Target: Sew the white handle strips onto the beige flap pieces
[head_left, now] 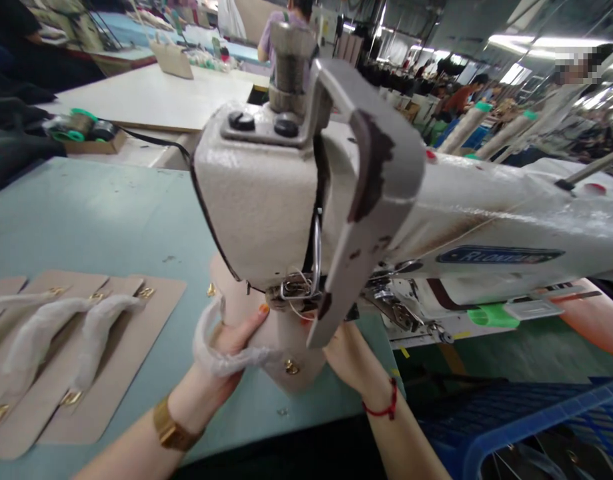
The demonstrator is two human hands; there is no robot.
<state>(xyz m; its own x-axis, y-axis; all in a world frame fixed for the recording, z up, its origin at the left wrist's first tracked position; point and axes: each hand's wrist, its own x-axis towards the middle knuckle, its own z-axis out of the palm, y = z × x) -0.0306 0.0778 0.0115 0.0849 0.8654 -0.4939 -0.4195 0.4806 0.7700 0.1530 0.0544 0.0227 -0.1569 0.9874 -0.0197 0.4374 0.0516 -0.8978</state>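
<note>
A beige panel (296, 343) with gold rings and a white-wrapped strap (206, 340) lies under the head of a sewing machine (256, 200). My left hand (229, 347), with a gold watch at the wrist, reaches through the strap's loop and grips the panel's left side, thumb on top. At the panel's right edge is my right hand (349, 353), a red cord around its wrist; the machine's grey guard covers its fingers, so their hold cannot be made out. The needle area is partly hidden by the machine head.
Several beige panels (121, 333) with wrapped straps lie on the blue-green table (101, 220) at the left. A blue basket (486, 433) stands at the lower right. Thread spools sit in a box (96, 143); people are farther back.
</note>
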